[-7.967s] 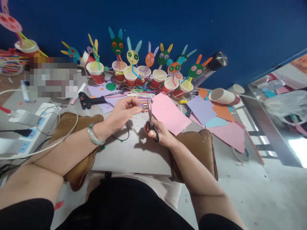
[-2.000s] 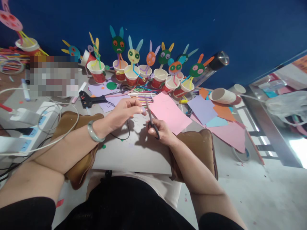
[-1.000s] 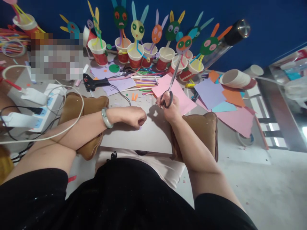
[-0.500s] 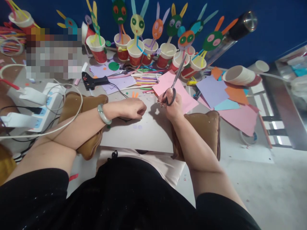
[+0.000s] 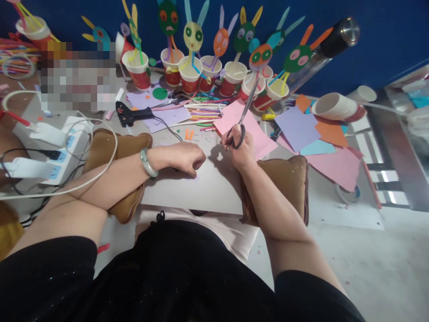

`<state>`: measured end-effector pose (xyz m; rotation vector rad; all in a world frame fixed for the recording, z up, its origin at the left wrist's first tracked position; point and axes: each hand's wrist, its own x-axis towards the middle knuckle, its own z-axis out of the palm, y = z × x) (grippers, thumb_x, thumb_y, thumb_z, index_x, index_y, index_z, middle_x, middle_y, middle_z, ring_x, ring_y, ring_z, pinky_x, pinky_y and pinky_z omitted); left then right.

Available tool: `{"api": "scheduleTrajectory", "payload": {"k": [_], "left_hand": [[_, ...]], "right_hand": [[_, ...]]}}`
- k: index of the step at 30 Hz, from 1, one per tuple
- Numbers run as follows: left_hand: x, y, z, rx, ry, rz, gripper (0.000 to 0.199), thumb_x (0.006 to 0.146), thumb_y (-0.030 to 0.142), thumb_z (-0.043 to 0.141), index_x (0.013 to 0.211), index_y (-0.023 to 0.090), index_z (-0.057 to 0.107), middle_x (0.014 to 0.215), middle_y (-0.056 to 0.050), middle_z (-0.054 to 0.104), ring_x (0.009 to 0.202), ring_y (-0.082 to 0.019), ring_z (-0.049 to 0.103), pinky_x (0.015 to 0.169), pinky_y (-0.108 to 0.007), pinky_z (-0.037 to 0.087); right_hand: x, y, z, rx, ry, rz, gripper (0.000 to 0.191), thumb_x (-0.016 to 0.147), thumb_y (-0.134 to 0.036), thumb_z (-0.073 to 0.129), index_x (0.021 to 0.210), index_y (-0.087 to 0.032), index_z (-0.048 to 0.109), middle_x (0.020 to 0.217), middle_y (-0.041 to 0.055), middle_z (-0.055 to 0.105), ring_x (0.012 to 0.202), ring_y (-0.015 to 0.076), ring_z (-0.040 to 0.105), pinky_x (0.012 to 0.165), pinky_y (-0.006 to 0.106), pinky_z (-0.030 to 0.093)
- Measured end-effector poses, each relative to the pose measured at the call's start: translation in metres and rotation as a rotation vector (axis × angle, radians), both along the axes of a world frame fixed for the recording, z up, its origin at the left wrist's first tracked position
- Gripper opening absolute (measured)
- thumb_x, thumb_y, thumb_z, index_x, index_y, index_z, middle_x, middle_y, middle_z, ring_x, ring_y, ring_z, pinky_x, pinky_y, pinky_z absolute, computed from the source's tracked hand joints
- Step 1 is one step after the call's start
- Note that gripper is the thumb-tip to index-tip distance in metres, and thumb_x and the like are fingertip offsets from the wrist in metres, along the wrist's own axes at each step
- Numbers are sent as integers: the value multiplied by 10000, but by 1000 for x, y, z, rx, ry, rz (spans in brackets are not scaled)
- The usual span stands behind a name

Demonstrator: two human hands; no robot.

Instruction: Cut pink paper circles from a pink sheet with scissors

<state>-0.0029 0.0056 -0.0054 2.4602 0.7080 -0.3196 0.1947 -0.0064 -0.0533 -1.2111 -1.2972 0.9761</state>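
Observation:
My right hand grips black-handled scissors, their blades pointing up and away above the pink paper. On the white table, my left hand has its fingers curled down onto the surface, near small pale purple pieces. Whatever lies under those fingertips is too small or hidden to make out. Two small orange strips lie just beyond the left hand. A black glue gun rests farther left, its cord running toward my left wrist.
Paper cups with paper rabbit-like figures line the back. Colored sticks lie before them. A white power strip with cables sits left. Purple paper, stacked cups and a tape roll are on the right. Brown cushions flank the table.
My left hand has moved slightly toward me, and its fingertips now cover the pale purple pieces that showed before. My right hand with the scissors has stayed in place.

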Motion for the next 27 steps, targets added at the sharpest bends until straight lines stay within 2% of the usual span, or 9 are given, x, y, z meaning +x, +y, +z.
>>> {"api": "scheduleTrajectory", "payload": {"k": [5, 9, 13, 18, 22, 25, 27], "left_hand": [[-5, 7, 8, -14, -27, 99, 110, 731, 291, 675, 741, 184, 655, 646, 11, 627, 573, -123, 484, 567, -268, 300], [0, 2, 7, -32, -19, 25, 162, 720, 336, 704, 736, 181, 661, 642, 9, 626, 578, -124, 490, 566, -268, 293], [4, -5, 3, 56, 13, -15, 182, 706, 361, 714, 736, 187, 667, 655, -8, 634, 610, -149, 507, 568, -283, 275], [-3, 5, 5, -36, -35, 89, 246, 732, 422, 709, 739, 179, 671, 651, 5, 643, 576, -127, 507, 564, -270, 296], [-8, 16, 5, 82, -93, 209, 218, 803, 386, 640, 789, 173, 686, 689, -11, 650, 628, -137, 525, 594, -274, 302], [-7, 16, 5, 112, -88, 191, 249, 796, 421, 659, 849, 178, 684, 742, -19, 663, 682, -153, 548, 626, -275, 312], [-5, 12, 5, 92, -99, 163, 351, 767, 484, 696, 937, 178, 673, 818, -27, 674, 740, -170, 568, 658, -273, 335]], "right_hand": [[0, -1, 3, 11, -6, -4, 674, 794, -829, 510, 556, -199, 508, 549, -11, 541, 497, 91, 487, 499, 247, 431], [0, -1, 2, 13, 19, 7, 657, 797, -816, 529, 570, -199, 513, 546, -20, 541, 490, 86, 482, 506, 245, 436], [0, -1, 1, 16, 20, 26, 647, 816, -798, 524, 568, -201, 508, 543, -21, 529, 490, 86, 481, 497, 244, 420], [0, -1, 1, 20, 18, 12, 653, 826, -797, 509, 562, -200, 501, 560, -16, 538, 499, 89, 487, 497, 247, 429], [0, 0, 1, 28, 42, 4, 659, 810, -806, 520, 559, -198, 493, 555, -24, 527, 504, 83, 480, 526, 244, 451], [0, 0, 1, 25, 36, 1, 651, 810, -798, 534, 559, -199, 493, 558, -24, 534, 504, 82, 475, 525, 245, 444], [1, -1, 1, 23, 22, 5, 646, 823, -787, 528, 556, -199, 496, 563, -18, 543, 505, 84, 475, 521, 247, 433]]}}
